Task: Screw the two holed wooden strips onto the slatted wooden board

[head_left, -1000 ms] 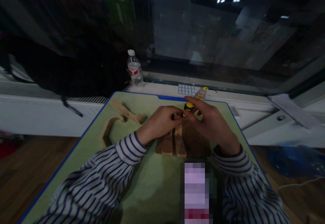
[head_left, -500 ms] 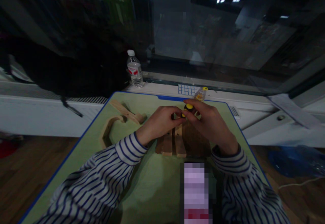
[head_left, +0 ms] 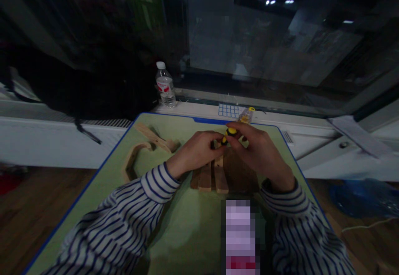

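Note:
My right hand has thumb and fingers around the yellow-and-black handle of a screwdriver, tilted with its lower end toward the left. Close beside it, my left hand pinches at the lower end of that screwdriver; its tip is hidden behind the fingers. Beneath both hands, two light wooden strips lie side by side on a dark brown wooden board. Small dark holes or screws show in the strips.
On the green table with its blue rim, a curved wooden piece and a straight wooden piece lie at left. Behind, the sill bears a water bottle, a blue-gridded sheet and a small yellow-topped clear pack.
The right fingers have shifted slightly on the screwdriver handle, and the handle has turned a little. My left hand keeps nearly the same place. The wooden pieces have not moved.

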{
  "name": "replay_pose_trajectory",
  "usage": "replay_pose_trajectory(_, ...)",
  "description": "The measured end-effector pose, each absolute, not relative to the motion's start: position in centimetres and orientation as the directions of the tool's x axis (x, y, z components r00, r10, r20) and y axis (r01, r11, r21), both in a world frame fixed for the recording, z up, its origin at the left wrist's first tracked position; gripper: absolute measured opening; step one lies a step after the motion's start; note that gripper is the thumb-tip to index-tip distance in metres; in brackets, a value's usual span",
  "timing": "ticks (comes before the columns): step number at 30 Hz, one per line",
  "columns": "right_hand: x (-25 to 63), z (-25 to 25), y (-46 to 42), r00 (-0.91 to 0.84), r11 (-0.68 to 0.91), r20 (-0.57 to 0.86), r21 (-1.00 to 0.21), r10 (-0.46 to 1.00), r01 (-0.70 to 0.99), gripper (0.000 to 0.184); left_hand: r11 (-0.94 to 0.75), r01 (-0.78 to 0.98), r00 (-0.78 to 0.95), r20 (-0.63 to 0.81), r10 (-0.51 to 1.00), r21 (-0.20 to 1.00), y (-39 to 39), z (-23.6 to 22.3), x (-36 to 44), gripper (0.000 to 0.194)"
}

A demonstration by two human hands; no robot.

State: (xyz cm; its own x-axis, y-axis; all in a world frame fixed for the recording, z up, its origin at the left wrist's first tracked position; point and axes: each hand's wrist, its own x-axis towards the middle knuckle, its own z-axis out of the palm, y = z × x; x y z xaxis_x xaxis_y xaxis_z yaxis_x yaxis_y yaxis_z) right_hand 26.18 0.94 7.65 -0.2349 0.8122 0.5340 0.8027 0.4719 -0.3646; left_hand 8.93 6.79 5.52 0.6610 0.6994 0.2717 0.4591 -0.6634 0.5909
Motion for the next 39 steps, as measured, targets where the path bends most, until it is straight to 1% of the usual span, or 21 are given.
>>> replay_pose_trajectory(7,26.30,7.55,0.93,-0.228,0.461,0.540,-0.345,0.810,0.818,0.030,-0.659,0.436,0.657,0.284,0.699,0.613,7.40,4.77,8.85,0.020)
replay_pose_trajectory(13,26.28,7.64,0.75,-0.260,0.477,0.521,-0.341,0.813,0.810,0.038,-0.668,0.442,0.661,0.287,0.694,0.598,7.32,4.94,8.87,0.019)
replay_pose_trajectory(19,26.10,7.63,0.86,-0.246,0.473,0.530,-0.348,0.811,0.809,0.032,-0.673,0.450,0.664,0.285,0.692,0.587,6.99,5.39,8.85,0.020)
replay_pose_trajectory(26,26.13,7.20,1.27,-0.225,0.462,0.558,-0.328,0.798,0.824,0.029,-0.647,0.448,0.645,0.279,0.712,0.617,7.22,5.11,8.85,0.019)
replay_pose_trajectory(29,26.09,7.21,1.22,-0.224,0.464,0.557,-0.337,0.800,0.819,0.030,-0.658,0.438,0.650,0.290,0.703,0.613,7.22,5.10,8.87,0.017)
replay_pose_trajectory(34,26.15,7.41,0.93,-0.260,0.488,0.533,-0.346,0.805,0.801,0.040,-0.680,0.438,0.665,0.298,0.685,0.588,7.12,5.36,8.85,0.015)
replay_pose_trajectory(39,26.30,7.27,1.06,-0.255,0.479,0.523,-0.351,0.813,0.805,0.034,-0.698,0.439,0.680,0.299,0.670,0.566,7.12,5.44,8.83,0.013)
